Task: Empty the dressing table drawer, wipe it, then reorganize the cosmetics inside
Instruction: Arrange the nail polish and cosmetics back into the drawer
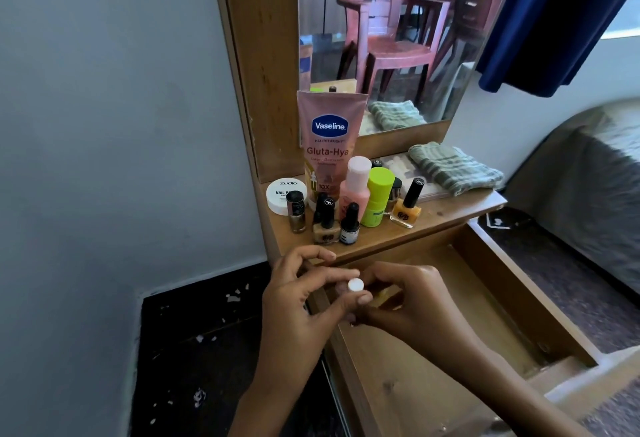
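**Both hands on one small item above the open drawer**

Left hand [298, 301] and right hand [412, 301] meet, fingers pinching a small white-capped item [355, 285] over the drawer's [519, 284] left front corner. Bare wood shows inside the drawer. Bottles [349, 208] crowd the shelf's [446, 210] left edge; a folded cloth [453, 166] lies right.

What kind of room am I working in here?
Most likely a bedroom: a wooden dressing table with a mirror and an open drawer, cosmetics such as a Vaseline tube on top, and what looks like a bed alongside.
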{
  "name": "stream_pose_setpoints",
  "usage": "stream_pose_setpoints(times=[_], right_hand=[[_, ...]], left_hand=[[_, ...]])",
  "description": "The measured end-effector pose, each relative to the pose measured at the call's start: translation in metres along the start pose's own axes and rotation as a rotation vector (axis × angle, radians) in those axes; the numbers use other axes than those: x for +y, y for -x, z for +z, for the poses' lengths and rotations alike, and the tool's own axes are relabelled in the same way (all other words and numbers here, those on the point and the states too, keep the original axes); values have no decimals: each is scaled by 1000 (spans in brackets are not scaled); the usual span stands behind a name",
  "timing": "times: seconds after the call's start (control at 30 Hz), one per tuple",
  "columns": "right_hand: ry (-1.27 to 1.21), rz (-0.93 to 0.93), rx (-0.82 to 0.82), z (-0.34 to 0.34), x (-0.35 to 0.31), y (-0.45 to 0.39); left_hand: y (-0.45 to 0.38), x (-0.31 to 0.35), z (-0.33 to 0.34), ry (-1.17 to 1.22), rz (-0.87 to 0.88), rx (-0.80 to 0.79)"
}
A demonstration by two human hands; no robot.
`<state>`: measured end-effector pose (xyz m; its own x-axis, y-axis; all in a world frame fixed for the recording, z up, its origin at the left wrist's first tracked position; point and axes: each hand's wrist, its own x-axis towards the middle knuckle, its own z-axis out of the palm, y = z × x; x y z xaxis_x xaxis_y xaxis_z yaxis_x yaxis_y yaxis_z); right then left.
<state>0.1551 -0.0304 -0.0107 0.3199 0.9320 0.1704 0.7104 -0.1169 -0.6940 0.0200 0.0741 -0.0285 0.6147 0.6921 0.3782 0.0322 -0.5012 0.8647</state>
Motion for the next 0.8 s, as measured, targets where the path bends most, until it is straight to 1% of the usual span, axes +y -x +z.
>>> stream_pose_setpoints(times=[0.07,0.13,0.2,0.3,0.43,0.63,0.8], right_hand=[[87,92,-5,1,14,-1],[153,171,-30,6,28,-1],[170,204,-90,16,37,0],[193,235,-139,33,40,0],[280,287,-127,47,30,-5],[270,191,-196,52,30,-6],[304,269,-164,55,27,-7]], left_hand=[[-4,-4,-5,-44,17,12],[-11,-7,-13,-88,16,102],[-18,-12,-19,-134,22,204],[-25,-20,-20,-191,19,271],[-27,-24,-19,-212,24,308],[-25,-25,-14,-207,5,317],[-31,-27,-12,-224,10,336]])
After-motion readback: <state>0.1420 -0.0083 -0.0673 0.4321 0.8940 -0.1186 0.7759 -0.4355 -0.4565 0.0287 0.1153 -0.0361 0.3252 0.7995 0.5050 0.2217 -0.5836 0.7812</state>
